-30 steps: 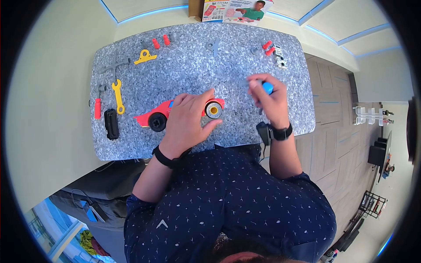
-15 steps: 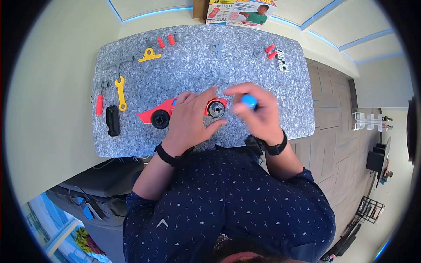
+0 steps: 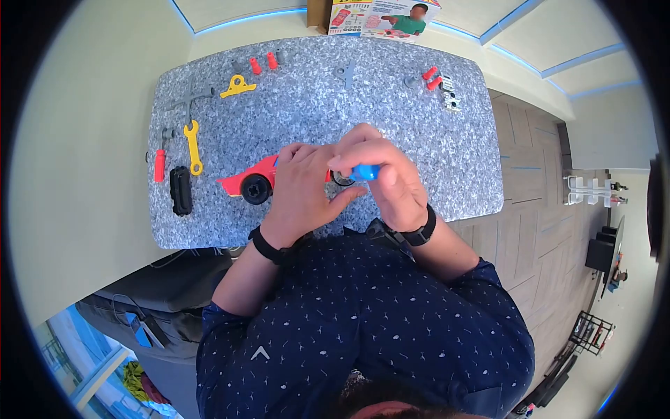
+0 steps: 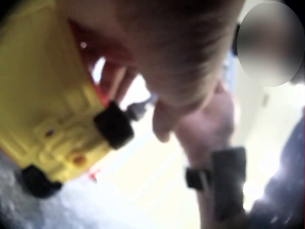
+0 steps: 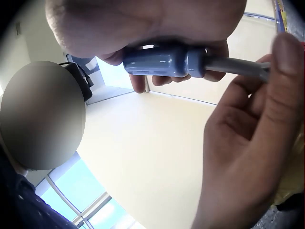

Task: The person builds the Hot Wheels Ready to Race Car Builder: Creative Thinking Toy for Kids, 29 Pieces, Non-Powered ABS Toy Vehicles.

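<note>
red plastic, the toy car [image 3: 259,170] lies on its side on the speckled desk [image 3: 307,105], with its yellow underside [image 4: 52,105] turned toward the left wrist view. one black wheel [image 3: 256,188] shows at its nine o'clock end; the other wheel [image 3: 340,179], at three o'clock, is mostly covered by fingers.

the change is at that second wheel: the right hand [image 3: 394,178] has come in from four o'clock, and the blue-handled screwdriver [image 3: 365,172], well off the car a second ago, is now over the hub. that seems to turn reaching into lining up, so a steady car and a straight tool matter most. whether the tip is seated i cannot tell; the left wrist view is blurred.

the right hand's grip is closed around the blue handle. the left hand [image 3: 300,192] has barely moved; its grip is only partly closed, holding the car across its middle, fingers over the far side and thumb on the near side.

further out from the car, a black part [image 3: 181,190] lies at nine o'clock, a yellow wrench [image 3: 194,148] between nine and ten, a yellow piece [image 3: 237,86] at eleven, a grey piece [image 3: 347,73] at one, and small white parts [image 3: 448,94] at two.
</note>
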Tool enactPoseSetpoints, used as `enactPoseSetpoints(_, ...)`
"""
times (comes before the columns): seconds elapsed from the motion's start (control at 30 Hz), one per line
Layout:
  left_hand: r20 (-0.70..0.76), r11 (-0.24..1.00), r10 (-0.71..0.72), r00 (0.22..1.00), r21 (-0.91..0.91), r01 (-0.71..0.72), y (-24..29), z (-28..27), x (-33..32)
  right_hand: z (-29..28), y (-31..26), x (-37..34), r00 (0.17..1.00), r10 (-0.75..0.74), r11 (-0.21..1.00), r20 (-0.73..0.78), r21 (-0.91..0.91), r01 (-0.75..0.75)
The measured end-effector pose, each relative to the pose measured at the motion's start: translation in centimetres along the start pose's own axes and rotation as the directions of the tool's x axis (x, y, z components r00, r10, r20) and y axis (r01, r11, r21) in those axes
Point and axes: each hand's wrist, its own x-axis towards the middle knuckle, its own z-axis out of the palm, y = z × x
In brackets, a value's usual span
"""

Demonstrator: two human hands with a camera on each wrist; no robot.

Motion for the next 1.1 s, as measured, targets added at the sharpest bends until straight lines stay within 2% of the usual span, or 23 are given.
enactPoseSetpoints(0.03, -0.018, 1.000, 0.008, 1.000, -0.014, -0.009, 0.2, 0.0, 0.2, 0.0, -0.3, 0.0, 0.999, 0.040, 0.999, 0.004, -0.003, -0.040)
enactPoseSetpoints(0.13, -0.166, 0.972, -0.038, 0.985, -0.237, -0.003, -0.2, 1.1, 0.3, -0.3, -0.4, 0.3, 0.997, -0.075, 0.984, 0.010, -0.158, 0.076)
enactPoseSetpoints(0.23, -0.207, 0.936, -0.016, 0.978, -0.348, -0.058, -1.7, 2.3, -0.3, -1.0, 0.5, -0.4, 0.996, -0.093, 0.995, 0.012, -0.033, 0.093)
enactPoseSetpoints(0.33, -0.143, 0.942, 0.038, 0.989, -0.324, -0.083, -2.4, 1.7, -0.5, -1.2, -0.6, -0.1, 0.999, -0.034, 0.998, -0.002, 0.060, 0.035)
enactPoseSetpoints(0.43, -0.098, 0.944, 0.081, 0.992, -0.312, -0.108, -1.9, 0.7, 0.2, -2.4, -0.8, -0.2, 0.998, 0.025, 0.998, 0.052, -0.058, -0.022)
enactPoseSetpoints(0.53, -0.113, 0.934, -0.022, 0.993, -0.358, -0.020, -0.5, 0.3, 0.6, -2.5, 0.5, -0.5, 0.996, -0.090, 0.984, -0.018, -0.157, 0.086)
enactPoseSetpoints(0.6, -0.072, 0.938, -0.042, 0.997, -0.347, 0.014, -0.7, 0.4, 0.2, -2.0, 0.2, -0.2, 0.989, -0.134, 0.961, -0.061, -0.250, 0.115)
enactPoseSetpoints(0.67, -0.059, 0.943, -0.031, 0.998, -0.333, 0.010, -1.4, 0.8, -0.1, -1.8, -0.3, 0.3, 0.988, -0.137, 0.957, -0.065, -0.266, 0.115)
enactPoseSetpoints(0.7, -0.066, 0.945, -0.012, 0.998, -0.326, -0.010, -1.8, 1.1, -0.2, -1.8, -0.4, 0.5, 0.991, -0.123, 0.967, -0.049, -0.232, 0.109)
enactPoseSetpoints(0.77, -0.081, 0.947, -0.007, 0.997, -0.320, -0.019, -1.6, 1.1, -0.2, -2.4, -0.5, 0.3, 0.996, -0.092, 0.957, 0.011, -0.275, 0.092)
enactPoseSetpoints(0.8, -0.089, 0.948, -0.020, 0.996, -0.319, -0.010, -1.2, 1.0, -0.1, -3.1, -0.6, 0.0, 0.996, -0.074, 0.932, 0.053, -0.351, 0.088)
enactPoseSetpoints(0.9, -0.101, 0.948, -0.025, 0.995, -0.318, -0.008, -1.1, 1.1, -0.1, -3.2, -1.2, 0.0, 0.993, -0.103, 0.840, 0.053, -0.530, 0.116)
enactPoseSetpoints(0.97, -0.104, 0.951, -0.022, 0.994, -0.308, -0.012, -1.2, 1.3, -0.2, -2.7, -1.2, 0.4, 0.989, -0.147, 0.845, 0.018, -0.518, 0.135)
enactPoseSetpoints(1.0, -0.104, 0.954, -0.023, 0.994, -0.300, -0.009, -1.3, 1.3, -0.1, -2.1, -1.0, 0.8, 0.987, -0.162, 0.880, -0.002, -0.452, 0.143)
enactPoseSetpoints(1.1, -0.092, 0.960, -0.005, 0.996, -0.280, -0.021, -1.9, 1.5, -0.2, -2.0, -0.7, 0.5, 0.995, -0.097, 0.940, -0.023, -0.331, 0.084)
